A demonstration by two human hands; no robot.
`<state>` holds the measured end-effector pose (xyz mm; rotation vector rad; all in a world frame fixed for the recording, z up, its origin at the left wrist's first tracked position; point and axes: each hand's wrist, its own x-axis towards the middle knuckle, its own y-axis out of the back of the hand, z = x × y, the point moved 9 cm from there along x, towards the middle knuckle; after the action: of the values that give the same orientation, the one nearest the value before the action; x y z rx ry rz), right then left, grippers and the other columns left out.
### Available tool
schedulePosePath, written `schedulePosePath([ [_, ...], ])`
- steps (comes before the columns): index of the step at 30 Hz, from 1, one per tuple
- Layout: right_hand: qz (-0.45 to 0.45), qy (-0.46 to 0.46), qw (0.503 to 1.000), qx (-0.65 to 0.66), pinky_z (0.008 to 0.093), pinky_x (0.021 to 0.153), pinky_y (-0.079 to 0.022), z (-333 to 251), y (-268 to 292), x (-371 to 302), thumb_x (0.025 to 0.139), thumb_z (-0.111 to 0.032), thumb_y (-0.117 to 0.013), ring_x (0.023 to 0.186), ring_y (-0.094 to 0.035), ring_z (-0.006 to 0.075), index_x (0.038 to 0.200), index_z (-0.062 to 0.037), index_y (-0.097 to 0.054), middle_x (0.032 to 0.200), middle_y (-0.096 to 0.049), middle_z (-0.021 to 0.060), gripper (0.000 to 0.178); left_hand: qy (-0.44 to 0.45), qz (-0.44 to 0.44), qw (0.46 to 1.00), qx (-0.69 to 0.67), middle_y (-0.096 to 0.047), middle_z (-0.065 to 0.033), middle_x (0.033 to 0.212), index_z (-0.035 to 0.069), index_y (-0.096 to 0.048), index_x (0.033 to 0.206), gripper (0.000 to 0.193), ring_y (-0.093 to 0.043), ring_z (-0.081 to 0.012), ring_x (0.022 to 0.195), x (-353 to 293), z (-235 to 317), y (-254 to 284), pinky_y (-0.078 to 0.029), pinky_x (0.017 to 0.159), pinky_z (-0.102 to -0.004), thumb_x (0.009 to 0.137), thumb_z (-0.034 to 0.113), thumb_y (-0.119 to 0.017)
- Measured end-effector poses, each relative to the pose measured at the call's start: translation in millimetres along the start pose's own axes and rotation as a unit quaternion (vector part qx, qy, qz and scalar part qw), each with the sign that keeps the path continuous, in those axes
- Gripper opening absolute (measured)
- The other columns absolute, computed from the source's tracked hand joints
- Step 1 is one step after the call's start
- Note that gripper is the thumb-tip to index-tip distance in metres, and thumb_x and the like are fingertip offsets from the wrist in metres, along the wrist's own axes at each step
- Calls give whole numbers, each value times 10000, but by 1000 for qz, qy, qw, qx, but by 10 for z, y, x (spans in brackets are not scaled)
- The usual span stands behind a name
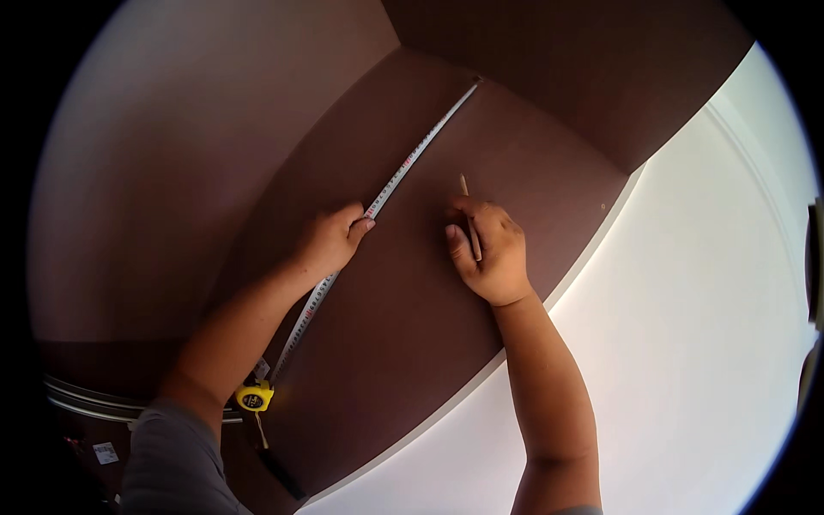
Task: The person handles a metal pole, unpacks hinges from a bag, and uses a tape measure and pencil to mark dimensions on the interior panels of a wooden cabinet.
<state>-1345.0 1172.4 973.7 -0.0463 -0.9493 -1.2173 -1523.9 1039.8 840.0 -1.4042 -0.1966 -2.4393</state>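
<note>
A white tape measure blade (421, 148) runs diagonally along a dark brown panel (403, 343), its far end at a small dark fitting (478, 79) near the panel's upper corner. My left hand (330, 245) pinches the blade between thumb and fingers about midway. The yellow tape case (255, 396) hangs at the near end, below my left forearm, with a strap on it. Over the panel to the right of the blade, my right hand (496, 253) is closed around a thin light-coloured pencil (464, 185), its tip pointing up and away. The pencil appears apart from the blade.
Brown boards meet the panel at the left (206, 154) and at the top (549, 60), like a cabinet's inside. A pale edge strip (592, 245) bounds the panel, with a bright white wall (687, 326) beyond. Metal rails (94, 396) lie at lower left, near a small white label (106, 453).
</note>
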Motion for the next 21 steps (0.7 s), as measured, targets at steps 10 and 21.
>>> schedulePosePath([
  [10, -44, 22, 998, -44, 370, 669, -550, -57, -60, 0, 798, -68, -738, 776, -673, 238, 1068, -96, -680, 833, -695, 42, 278, 2, -7, 999, 43, -626, -168, 690, 59, -604, 913, 274, -639, -359, 613, 296, 204, -17, -463, 558, -452, 1029, 307, -606],
  [21, -78, 3, 996, -53, 366, 711, -552, -57, -72, 23, 834, -38, -697, 787, -681, 252, 1072, -65, -694, 836, -707, 50, 240, -41, 43, 997, 47, -622, -165, 669, 75, -600, 884, 238, -638, -391, 612, 320, 285, 19, -464, 541, -483, 1010, 275, -621],
])
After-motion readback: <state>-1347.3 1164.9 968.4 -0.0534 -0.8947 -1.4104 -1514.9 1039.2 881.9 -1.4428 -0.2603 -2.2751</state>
